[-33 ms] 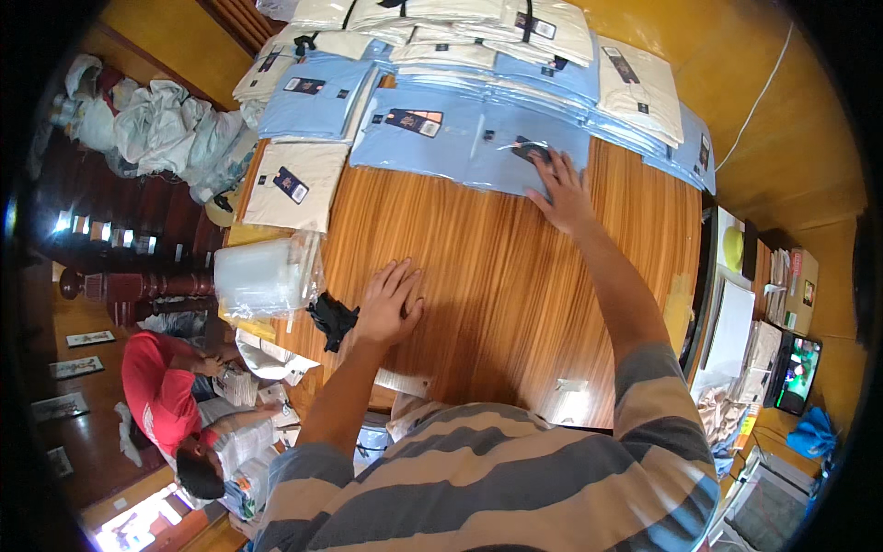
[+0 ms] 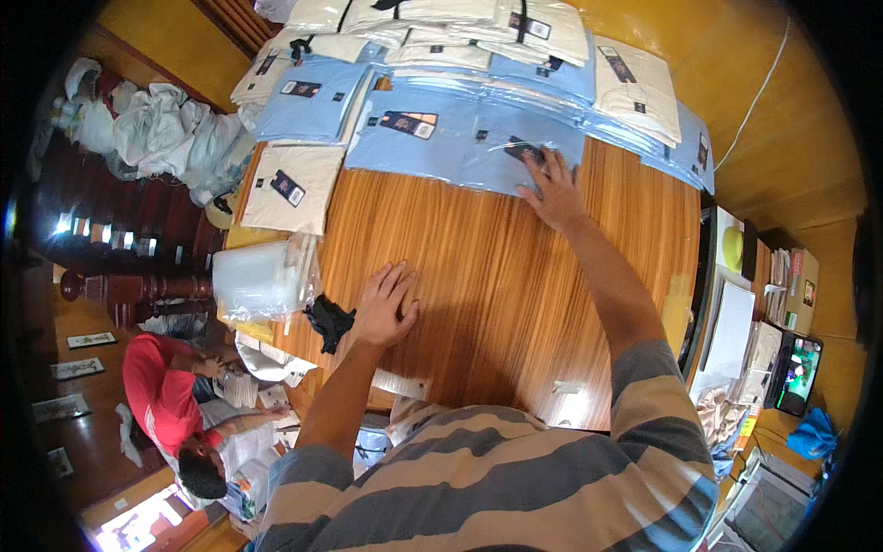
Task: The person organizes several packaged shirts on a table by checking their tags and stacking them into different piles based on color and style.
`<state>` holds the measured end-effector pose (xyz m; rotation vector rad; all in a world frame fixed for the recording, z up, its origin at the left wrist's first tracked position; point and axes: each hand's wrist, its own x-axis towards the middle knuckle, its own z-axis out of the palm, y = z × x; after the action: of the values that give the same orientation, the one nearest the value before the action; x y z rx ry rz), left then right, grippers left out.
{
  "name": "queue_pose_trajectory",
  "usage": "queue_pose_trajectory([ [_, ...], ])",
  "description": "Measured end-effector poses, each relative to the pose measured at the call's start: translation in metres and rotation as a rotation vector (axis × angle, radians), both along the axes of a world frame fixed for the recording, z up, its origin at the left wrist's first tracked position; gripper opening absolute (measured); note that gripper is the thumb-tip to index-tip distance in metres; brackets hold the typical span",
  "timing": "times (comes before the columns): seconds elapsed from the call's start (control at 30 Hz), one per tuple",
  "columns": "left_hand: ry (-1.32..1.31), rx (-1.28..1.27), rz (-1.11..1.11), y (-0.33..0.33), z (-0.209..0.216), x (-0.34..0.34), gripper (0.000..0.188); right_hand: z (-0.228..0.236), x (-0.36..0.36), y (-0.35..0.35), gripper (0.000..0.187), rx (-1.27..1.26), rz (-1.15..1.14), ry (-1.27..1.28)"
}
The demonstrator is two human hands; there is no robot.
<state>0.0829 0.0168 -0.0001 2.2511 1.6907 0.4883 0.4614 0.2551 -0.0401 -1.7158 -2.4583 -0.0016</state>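
My right hand (image 2: pixel 554 191) reaches to the back of the wooden table with its fingers spread. Its fingertips rest on the near right corner of a blue folded garment (image 2: pixel 501 164) in clear plastic, beside its dark tag (image 2: pixel 526 149). My left hand (image 2: pixel 384 305) lies palm down on the bare wood, fingers stretched out, holding nothing. Left of it sits a crumpled black cloth-like bundle (image 2: pixel 329 322). Another bagged blue garment (image 2: pixel 405 147) with a tag lies against the first one's left side.
Stacks of bagged blue and cream garments (image 2: pixel 441 41) line the table's (image 2: pixel 441 239) far edge. At its left are a cream packet (image 2: pixel 287 189) and clear plastic bags (image 2: pixel 262 281). A person in red (image 2: pixel 166 391) works at lower left. A lit screen (image 2: pixel 796 375) stands at right.
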Motion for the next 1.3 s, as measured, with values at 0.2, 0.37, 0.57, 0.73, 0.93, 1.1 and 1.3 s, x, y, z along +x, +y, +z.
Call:
queue_pose_trajectory([
  [0.2,0.045,-0.01,0.028,-0.006,-0.009,0.0,0.053,0.01,0.005,-0.005,0.072,0.112,0.087,0.178],
  [0.37,0.052,-0.04,0.041,-0.005,-0.008,0.005,0.054,0.042,0.099,0.016,0.069,-0.087,-0.357,1.078],
  [0.57,0.081,-0.058,0.043,-0.002,-0.013,0.007,0.054,0.078,0.157,0.103,0.064,0.007,-0.795,2.09],
  [0.73,0.12,-0.076,0.057,-0.002,-0.012,0.004,0.054,0.08,0.146,0.149,0.065,0.095,-0.717,2.182],
  [0.93,0.112,-0.081,0.05,0.005,-0.01,0.009,0.054,0.064,0.155,0.197,0.068,0.395,-0.611,2.153],
  [1.1,0.05,0.011,0.023,0.004,-0.002,0.002,0.052,0.106,0.181,0.146,0.069,0.436,-0.749,1.945],
  [1.3,-0.036,0.035,0.015,-0.003,-0.001,-0.008,0.053,0.168,0.101,-0.132,0.048,0.288,-0.575,1.639],
])
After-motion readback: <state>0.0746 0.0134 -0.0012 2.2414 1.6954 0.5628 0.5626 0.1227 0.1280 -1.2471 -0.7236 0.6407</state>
